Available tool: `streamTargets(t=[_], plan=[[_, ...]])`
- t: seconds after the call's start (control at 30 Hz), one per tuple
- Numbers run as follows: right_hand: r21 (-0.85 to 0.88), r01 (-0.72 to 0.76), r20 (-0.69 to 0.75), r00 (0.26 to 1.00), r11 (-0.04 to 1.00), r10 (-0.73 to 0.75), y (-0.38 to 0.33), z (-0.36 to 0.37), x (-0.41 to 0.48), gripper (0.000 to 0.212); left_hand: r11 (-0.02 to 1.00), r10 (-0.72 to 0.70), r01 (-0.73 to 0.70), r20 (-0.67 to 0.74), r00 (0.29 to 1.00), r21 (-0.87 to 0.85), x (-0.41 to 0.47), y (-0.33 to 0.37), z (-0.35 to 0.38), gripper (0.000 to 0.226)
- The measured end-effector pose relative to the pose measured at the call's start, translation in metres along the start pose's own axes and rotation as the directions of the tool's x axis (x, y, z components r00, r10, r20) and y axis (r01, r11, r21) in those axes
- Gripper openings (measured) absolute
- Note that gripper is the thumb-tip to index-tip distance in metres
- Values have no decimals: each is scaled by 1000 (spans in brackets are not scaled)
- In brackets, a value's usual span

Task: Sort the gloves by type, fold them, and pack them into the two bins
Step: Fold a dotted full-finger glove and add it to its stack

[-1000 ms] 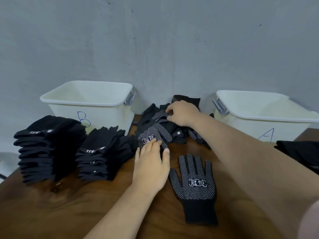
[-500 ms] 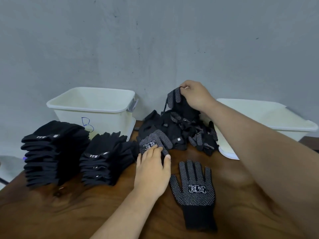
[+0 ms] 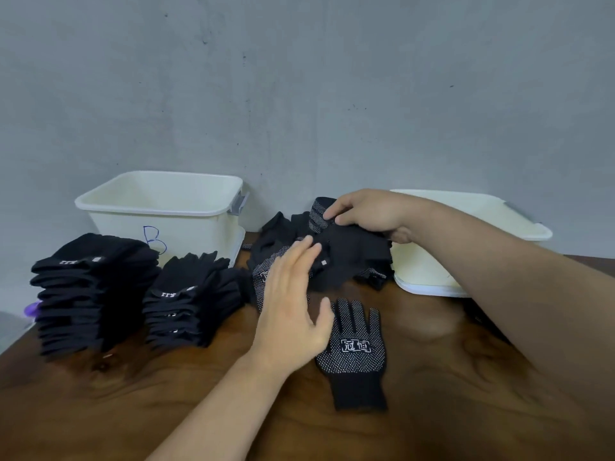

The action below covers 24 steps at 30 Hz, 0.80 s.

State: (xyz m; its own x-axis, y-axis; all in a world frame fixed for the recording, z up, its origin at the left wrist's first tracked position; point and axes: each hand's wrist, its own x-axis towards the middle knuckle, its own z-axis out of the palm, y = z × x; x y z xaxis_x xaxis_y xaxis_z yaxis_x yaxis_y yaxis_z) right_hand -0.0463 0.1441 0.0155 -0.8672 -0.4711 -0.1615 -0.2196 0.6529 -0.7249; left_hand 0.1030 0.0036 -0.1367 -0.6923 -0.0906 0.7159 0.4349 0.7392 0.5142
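Observation:
A loose heap of black gloves [image 3: 336, 261] lies between two white bins. My right hand [image 3: 369, 212] grips a dotted black glove [image 3: 319, 214] at the top of the heap. My left hand [image 3: 289, 304] hovers flat with straight fingers over the heap's near edge and another dotted glove [image 3: 263, 277]. One dotted glove with a white logo [image 3: 356, 354] lies flat on the wooden table [image 3: 133, 410], fingers pointing away. Bin B [image 3: 166, 211] stands back left; the other bin [image 3: 466, 261] back right, partly behind my right arm.
Two stacks of folded plain black gloves stand at the left: a taller stack [image 3: 93, 294] and a shorter stack [image 3: 193, 301]. A grey wall [image 3: 299, 94] rises right behind the bins. A dark item [image 3: 479, 314] lies under my right arm.
My right hand has come back down toward the heap with the dotted glove it lifted. My left hand has risen off the glove it pressed and moved forward.

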Motion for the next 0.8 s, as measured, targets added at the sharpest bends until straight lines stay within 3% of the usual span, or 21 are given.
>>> streamTargets(t=[0.13, 0.27, 0.33, 0.43, 0.5, 0.63, 0.73, 0.8], plan=[[240, -67, 76, 996, 968, 50, 9, 18, -18, 32, 999, 41, -41, 32, 999, 10, -2, 7, 5, 81], [358, -103, 186, 982, 928, 37, 19, 40, -33, 30, 989, 34, -51, -128, 991, -137, -1, 9, 1, 38], [411, -112, 202, 979, 905, 30, 19, 44, -45, 27, 969, -72, 24, -188, 980, -244, 1, 15, -5, 27], [347, -43, 119, 993, 937, 2, 27, 42, -58, 40, 914, -290, 201, -222, 931, -352, 7, 25, -15, 21], [291, 54, 61, 995, 955, -75, 34, 41, -65, 48, 881, -364, 270, -193, 911, -389, 11, 25, -19, 29], [-45, 292, -10, 956, 955, -293, 42, 49, -78, 19, 851, -409, 336, -108, 906, -404, 14, 27, -21, 42], [-50, 358, -244, 901, 932, -359, 50, 61, -79, 28, 812, -428, 360, -50, 902, -460, 14, 27, -20, 36], [62, 406, -293, 881, 912, -373, 53, 66, -81, 30, 784, -433, 371, -10, 901, -498, 15, 29, -22, 37]])
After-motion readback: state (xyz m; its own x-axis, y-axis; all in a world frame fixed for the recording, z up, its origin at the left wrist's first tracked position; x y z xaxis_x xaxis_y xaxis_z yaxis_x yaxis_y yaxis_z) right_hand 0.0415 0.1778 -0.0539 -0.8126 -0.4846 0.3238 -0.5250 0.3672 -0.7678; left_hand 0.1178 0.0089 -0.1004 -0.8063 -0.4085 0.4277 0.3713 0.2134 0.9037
